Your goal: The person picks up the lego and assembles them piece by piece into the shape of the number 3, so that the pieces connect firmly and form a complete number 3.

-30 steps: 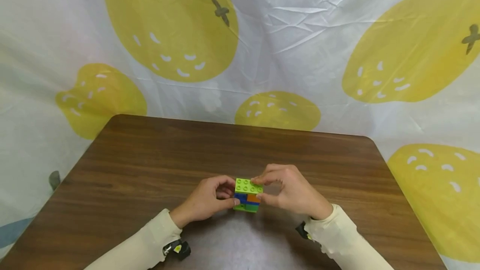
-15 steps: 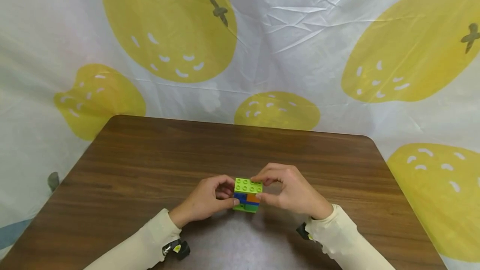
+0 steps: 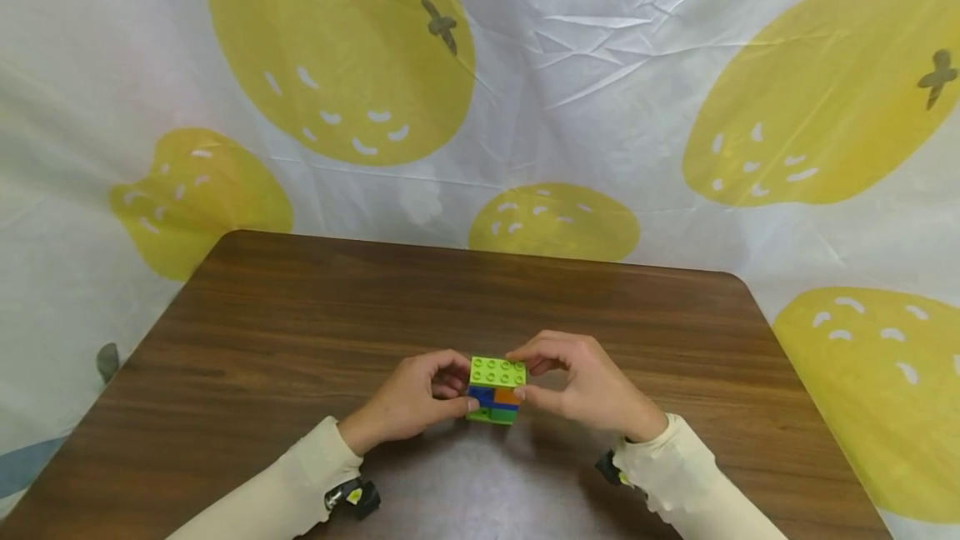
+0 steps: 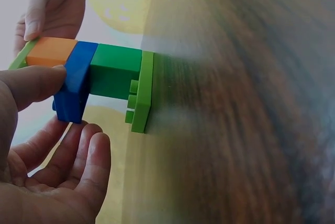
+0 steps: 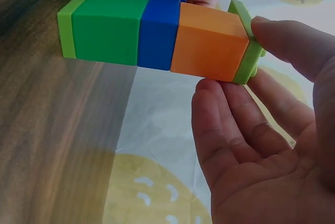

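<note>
A small stack of toy building bricks stands on the brown table. Its top is a lime plate with studs [image 3: 497, 372]. Below that come an orange brick [image 5: 210, 38], a blue plate [image 5: 158, 28], a green brick [image 5: 107, 29] and a lime base plate [image 4: 144, 93]. My left hand [image 3: 408, 400] pinches the blue plate, thumb on the near side and fingertips on the far side. At the upper right, my right hand [image 3: 588, 382] holds the lime top plate by its right end between thumb and fingers. Part of the stack's left side is hidden by my left thumb.
The wooden table [image 3: 337, 298] reaches back to a hanging white cloth [image 3: 577, 107] printed with yellow fruit. Rounded corners end the table at the back left and back right. Dark straps with small devices sit at both wrists.
My right index fingertip has slid slightly right, off the studs toward the back right corner of the lime top plate. My left hand and the stack stay almost still.
</note>
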The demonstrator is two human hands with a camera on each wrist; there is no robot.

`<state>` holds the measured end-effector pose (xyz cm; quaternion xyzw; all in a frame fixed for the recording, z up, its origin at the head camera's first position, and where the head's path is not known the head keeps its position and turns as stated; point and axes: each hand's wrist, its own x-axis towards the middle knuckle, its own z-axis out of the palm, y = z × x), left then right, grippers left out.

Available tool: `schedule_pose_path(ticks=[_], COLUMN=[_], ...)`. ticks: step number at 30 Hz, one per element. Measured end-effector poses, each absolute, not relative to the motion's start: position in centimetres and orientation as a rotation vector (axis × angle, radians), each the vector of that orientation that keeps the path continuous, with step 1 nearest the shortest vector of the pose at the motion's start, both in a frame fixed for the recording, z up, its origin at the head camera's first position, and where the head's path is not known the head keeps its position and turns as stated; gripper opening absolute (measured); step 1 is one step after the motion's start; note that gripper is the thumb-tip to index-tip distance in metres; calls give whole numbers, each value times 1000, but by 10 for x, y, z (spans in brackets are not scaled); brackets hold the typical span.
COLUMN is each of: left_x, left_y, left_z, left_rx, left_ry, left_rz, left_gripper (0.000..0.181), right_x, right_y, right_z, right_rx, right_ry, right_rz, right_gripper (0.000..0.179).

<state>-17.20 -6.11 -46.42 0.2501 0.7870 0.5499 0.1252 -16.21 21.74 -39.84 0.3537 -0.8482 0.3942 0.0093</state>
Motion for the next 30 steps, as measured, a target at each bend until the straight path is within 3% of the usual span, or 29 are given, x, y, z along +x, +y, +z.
schedule_pose_path(ticks=[30], left_x=[-168], left_y=[-64], left_z=[-465], left_rx=[726], left_ry=[2271], left_rz=[1627], left_gripper=[39], right_x=[-152], right_y=[219], right_z=[-446], right_rx=[904], right_ry=[-2636], right_rz=[1670], right_gripper=[41])
